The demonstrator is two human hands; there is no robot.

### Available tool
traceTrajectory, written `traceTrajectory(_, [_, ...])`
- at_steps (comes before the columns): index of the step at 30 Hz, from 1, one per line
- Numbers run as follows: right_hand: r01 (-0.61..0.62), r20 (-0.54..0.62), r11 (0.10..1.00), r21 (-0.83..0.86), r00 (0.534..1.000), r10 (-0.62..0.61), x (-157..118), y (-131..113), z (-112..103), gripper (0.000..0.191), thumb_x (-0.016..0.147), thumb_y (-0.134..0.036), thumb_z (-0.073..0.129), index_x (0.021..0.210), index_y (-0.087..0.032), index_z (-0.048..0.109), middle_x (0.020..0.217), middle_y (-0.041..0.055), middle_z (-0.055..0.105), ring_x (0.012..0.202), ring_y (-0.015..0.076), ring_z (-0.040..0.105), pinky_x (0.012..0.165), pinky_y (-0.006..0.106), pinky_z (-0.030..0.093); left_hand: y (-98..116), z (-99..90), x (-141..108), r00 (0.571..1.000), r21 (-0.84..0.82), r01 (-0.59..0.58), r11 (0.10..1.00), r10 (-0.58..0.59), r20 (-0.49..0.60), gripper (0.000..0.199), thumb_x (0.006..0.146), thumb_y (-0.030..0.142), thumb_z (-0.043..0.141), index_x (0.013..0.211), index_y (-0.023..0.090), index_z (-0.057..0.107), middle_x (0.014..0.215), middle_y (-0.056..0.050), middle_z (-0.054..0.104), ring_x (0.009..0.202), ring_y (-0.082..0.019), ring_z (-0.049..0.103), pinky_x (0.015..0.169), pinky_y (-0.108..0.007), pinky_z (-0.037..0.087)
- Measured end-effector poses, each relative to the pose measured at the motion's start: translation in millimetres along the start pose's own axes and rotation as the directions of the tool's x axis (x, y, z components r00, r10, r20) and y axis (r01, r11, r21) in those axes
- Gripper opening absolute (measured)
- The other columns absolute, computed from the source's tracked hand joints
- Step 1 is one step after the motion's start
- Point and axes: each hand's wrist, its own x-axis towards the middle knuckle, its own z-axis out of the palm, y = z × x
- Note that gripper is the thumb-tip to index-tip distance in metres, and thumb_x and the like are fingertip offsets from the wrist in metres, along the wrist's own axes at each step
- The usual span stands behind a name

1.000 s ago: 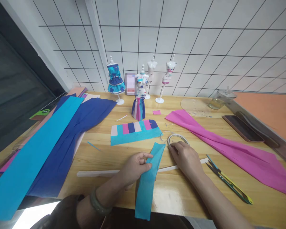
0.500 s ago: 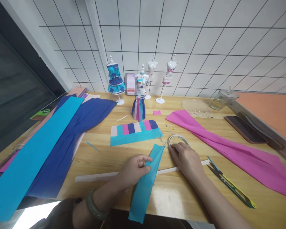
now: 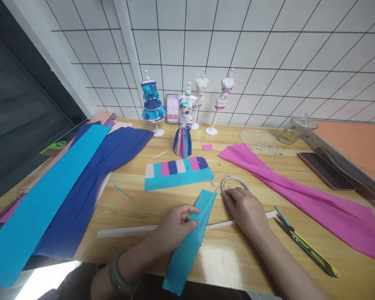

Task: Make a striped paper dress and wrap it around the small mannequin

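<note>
A turquoise crepe paper strip (image 3: 187, 254) slants toward the table's front edge, its lower end hanging over. My left hand (image 3: 179, 225) pinches its left side between thumb and fingers. My right hand (image 3: 245, 206) grips the near rim of a roll of double-sided tape (image 3: 241, 180) lying on the table. A thin tape tail runs from the roll toward the strip's upper corner. Behind them lies a turquoise paper piece (image 3: 175, 183) with pink, navy and white patches along its top. Beneath both arms stretches a white paper strip (image 3: 125, 231).
Scissors (image 3: 312, 246) and pink crepe paper (image 3: 278, 187) lie at the right, near a dark phone (image 3: 325, 168). Navy paper (image 3: 90, 187) and a long turquoise sheet (image 3: 50, 200) cover the left. Several small dress forms, including one in a blue dress (image 3: 151, 104), stand at the back.
The turquoise strip's lower end has swung slightly left. Both hands keep nearly the same place and hold; the view has shifted a little.
</note>
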Motion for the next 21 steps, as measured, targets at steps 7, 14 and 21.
traceTrajectory(7, [-0.005, 0.005, 1.0, 0.002, 1.0, 0.005, -0.2, 0.0, 0.2, 0.028, 0.093, -0.033, 0.044, 0.084, -0.02, 0.067, 0.077, 0.0049, 0.067, 0.074, 0.0202, 0.062, 0.061, 0.029, 0.038, 1.6, 0.9, -3.7, 1.0, 0.021, -0.003, 1.0, 0.003, 0.003, 0.029, 0.075, 0.02, 0.055, 0.103, 0.014, 0.058, 0.068, 0.002, 0.054, 0.06, -0.011, 0.048, 0.055, -0.023, 0.036])
traceTrajectory(14, [-0.01, 0.004, 1.0, -0.002, 1.0, 0.01, 0.1, -1.4, -1.1, 0.027, 0.092, -0.032, 0.045, 0.084, -0.02, 0.067, 0.077, 0.005, 0.067, 0.073, 0.0198, 0.062, 0.061, 0.029, 0.038, -1.1, 1.0, -3.7, 1.0, 0.023, -0.008, 1.0, 0.008, -0.016, 0.029, 0.073, 0.022, 0.058, 0.101, 0.015, 0.059, 0.07, 0.001, 0.056, 0.063, -0.013, 0.05, 0.058, -0.024, 0.037])
traceTrajectory(21, [-0.021, 0.001, 1.0, -0.01, 1.0, 0.021, 0.3, -2.6, -1.3, 0.026, 0.092, -0.032, 0.045, 0.082, -0.02, 0.066, 0.077, 0.0047, 0.067, 0.073, 0.0204, 0.062, 0.06, 0.029, 0.037, -1.2, -0.6, -5.1, 1.0, 0.009, -0.004, 1.0, 0.004, 0.004, 0.031, 0.074, 0.023, 0.056, 0.104, 0.015, 0.058, 0.069, 0.002, 0.054, 0.062, -0.013, 0.05, 0.059, -0.025, 0.038])
